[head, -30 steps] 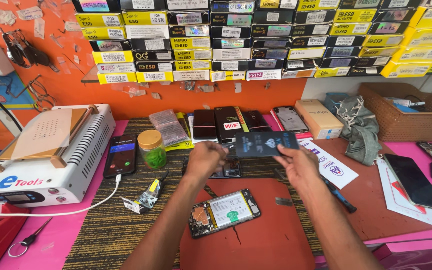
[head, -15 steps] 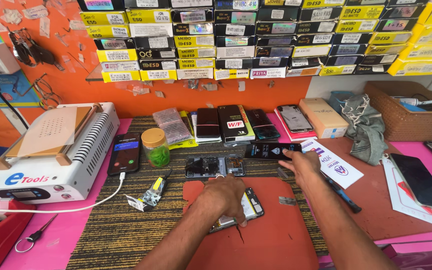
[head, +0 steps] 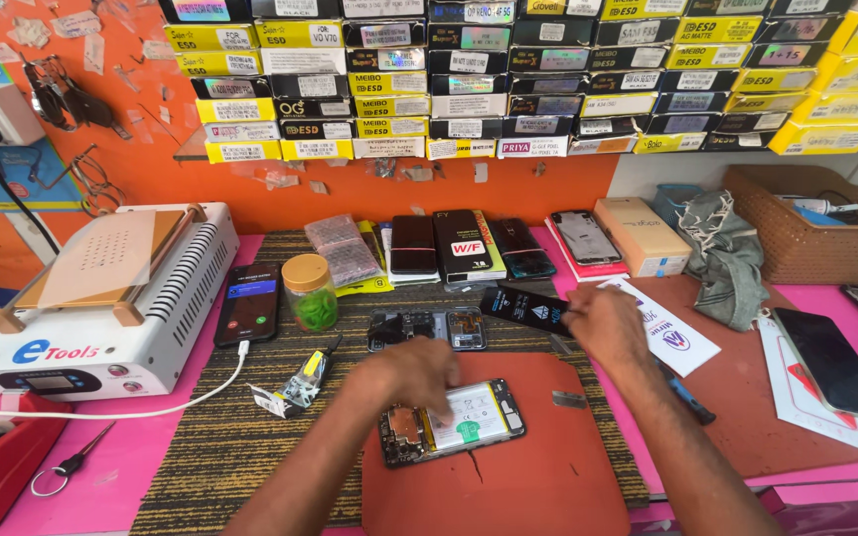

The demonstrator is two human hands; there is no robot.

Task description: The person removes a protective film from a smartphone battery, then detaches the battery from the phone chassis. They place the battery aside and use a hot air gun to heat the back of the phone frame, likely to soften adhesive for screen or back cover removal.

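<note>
On the far wall, yellow and black boxes [head: 508,74]; left hand [head: 419,372] now presses the opened phone [head: 454,422], right hand [head: 603,323] clamped on a black panel [head: 526,308].

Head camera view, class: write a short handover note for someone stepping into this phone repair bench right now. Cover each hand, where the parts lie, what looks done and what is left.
Left hand: fingertips pressing on the opened phone with its white battery exposed, which lies on the dark red rubber mat.
Right hand: gripping the slim black rectangular panel, held just above the striped woven mat.
The black inner frame piece with camera cut-outs lies behind the hands.
Done: the phone is open, back off.
Left: the black panel is not yet on the phone; the frame piece is still off.
</note>
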